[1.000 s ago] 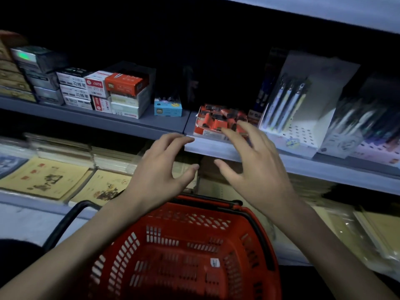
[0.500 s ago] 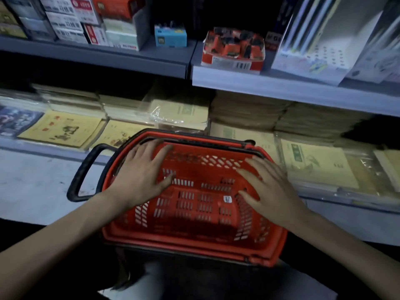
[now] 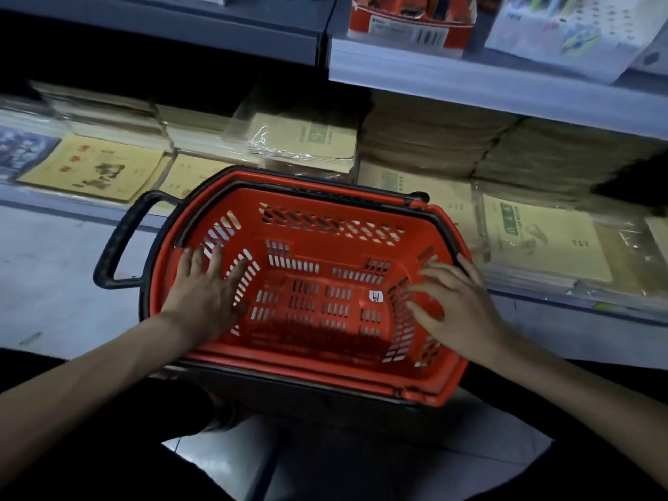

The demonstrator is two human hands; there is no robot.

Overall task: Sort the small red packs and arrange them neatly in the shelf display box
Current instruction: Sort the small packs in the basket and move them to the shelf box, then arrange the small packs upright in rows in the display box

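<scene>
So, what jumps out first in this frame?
A red shopping basket fills the centre, with both hands spread open over it: left hand at its left wall, right hand at its right. Above, on the upper shelf, sits the display box of red packs.

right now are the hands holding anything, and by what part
Nothing is held: the left hand and right hand are both open, fingers spread, over the basket.
</scene>
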